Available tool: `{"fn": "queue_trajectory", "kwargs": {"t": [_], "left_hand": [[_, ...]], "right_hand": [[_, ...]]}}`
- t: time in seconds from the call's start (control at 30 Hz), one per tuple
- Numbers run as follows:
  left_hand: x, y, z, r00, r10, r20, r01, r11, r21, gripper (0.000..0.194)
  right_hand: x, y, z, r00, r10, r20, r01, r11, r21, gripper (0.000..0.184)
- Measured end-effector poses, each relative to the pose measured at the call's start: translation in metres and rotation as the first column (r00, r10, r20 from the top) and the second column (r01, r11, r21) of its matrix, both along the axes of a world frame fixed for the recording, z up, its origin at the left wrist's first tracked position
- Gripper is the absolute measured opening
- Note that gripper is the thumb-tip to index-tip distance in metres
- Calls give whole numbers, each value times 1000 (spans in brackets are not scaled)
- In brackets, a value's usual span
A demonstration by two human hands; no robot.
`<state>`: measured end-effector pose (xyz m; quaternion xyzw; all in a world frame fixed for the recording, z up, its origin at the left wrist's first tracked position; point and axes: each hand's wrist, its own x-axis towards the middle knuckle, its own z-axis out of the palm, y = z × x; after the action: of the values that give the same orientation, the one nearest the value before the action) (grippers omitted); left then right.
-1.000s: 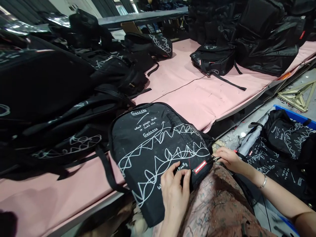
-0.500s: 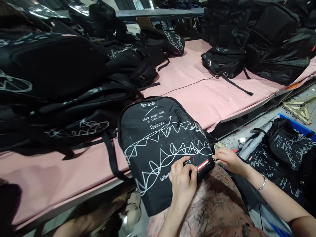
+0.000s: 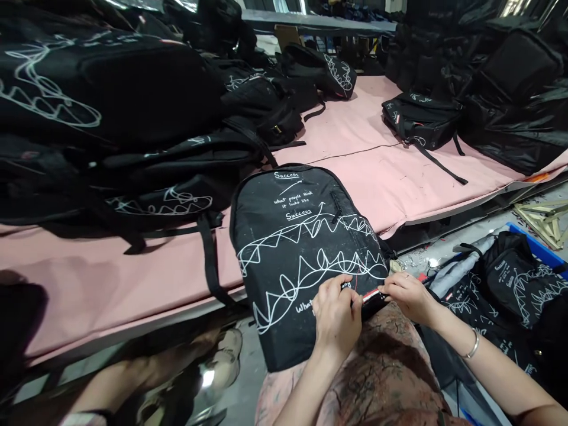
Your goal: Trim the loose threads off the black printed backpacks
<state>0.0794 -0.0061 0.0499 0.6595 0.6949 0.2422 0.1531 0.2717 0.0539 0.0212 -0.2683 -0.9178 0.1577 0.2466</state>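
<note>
A black backpack [image 3: 288, 248] printed with white scribbles and the word "Success" leans against the table edge, its lower part over my lap. My left hand [image 3: 339, 316] lies on its lower front, fingers curled and pinching the fabric at the left end of a red-and-white label [image 3: 371, 294]. At the label's other end, my right hand [image 3: 406, 296] pinches the edge of the backpack between thumb and fingers. A loose red thread [image 3: 357, 277] runs across the fabric just above the label. The exact grip under my left fingertips is partly hidden.
The pink-covered table [image 3: 355, 142] bears piled black backpacks [image 3: 168, 100] on the left and a smaller black bag [image 3: 421, 118] at the back right. On the floor at my right stands a blue crate [image 3: 539, 251] with more printed backpacks. Someone's shoe [image 3: 228, 358] shows below the table.
The view has shifted, so most things sit further right. The label now shows as a narrower strip, tilted away from view. Both hands stay at its ends.
</note>
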Motion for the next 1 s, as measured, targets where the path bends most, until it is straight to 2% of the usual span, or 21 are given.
{"fn": "queue_trajectory", "kwargs": {"t": [0.2,0.27,0.33,0.37,0.4,0.43,0.5,0.53,0.6,0.7,0.73,0.77,0.8,1.0], "left_hand": [[-1,-2,4,1000,-9,21,9,999,42,21],[-2,-2,5,999,-13,42,10,999,53,21],[-3,-1,6,997,-19,69,15,998,55,22],[-3,-1,6,996,-23,84,18,998,53,21],[-4,-1,6,995,-26,98,21,999,49,22],[-4,-1,6,994,-26,110,21,999,47,22],[-4,0,6,992,-20,127,14,999,49,23],[-5,0,6,991,-16,132,9,999,54,23],[-5,-1,5,990,-9,138,0,998,68,24],[-4,-1,4,988,-2,152,-11,997,80,24],[-4,-1,4,988,0,157,-13,997,82,24],[-4,-1,4,987,1,162,-15,996,83,24],[-4,-2,4,986,4,167,-18,996,86,24],[-3,-2,1,983,18,184,-38,994,107,23]], "right_hand": [[-4,-14,-3,997,-75,-37,72,994,-79,25],[-3,-23,-1,987,-130,-94,109,974,-201,24],[-1,-35,3,961,-242,-137,171,902,-396,20],[-1,-43,5,938,-313,-150,196,835,-514,16],[-2,-50,7,910,-384,-158,203,743,-638,12],[-4,-58,8,879,-448,-164,177,626,-759,10],[-11,-73,11,822,-540,-180,23,347,-937,19],[-15,-78,11,797,-574,-188,-77,213,-974,23],[-23,-85,12,764,-619,-183,-248,-19,-969,27],[-32,-86,11,753,-638,-160,-423,-284,-861,25],[-33,-85,10,750,-644,-152,-462,-344,-818,24],[-34,-85,9,738,-658,-148,-496,-381,-780,23],[-35,-84,8,718,-680,-146,-527,-396,-752,24],[-49,-85,6,595,-795,-123,-651,-386,-653,29]]}}
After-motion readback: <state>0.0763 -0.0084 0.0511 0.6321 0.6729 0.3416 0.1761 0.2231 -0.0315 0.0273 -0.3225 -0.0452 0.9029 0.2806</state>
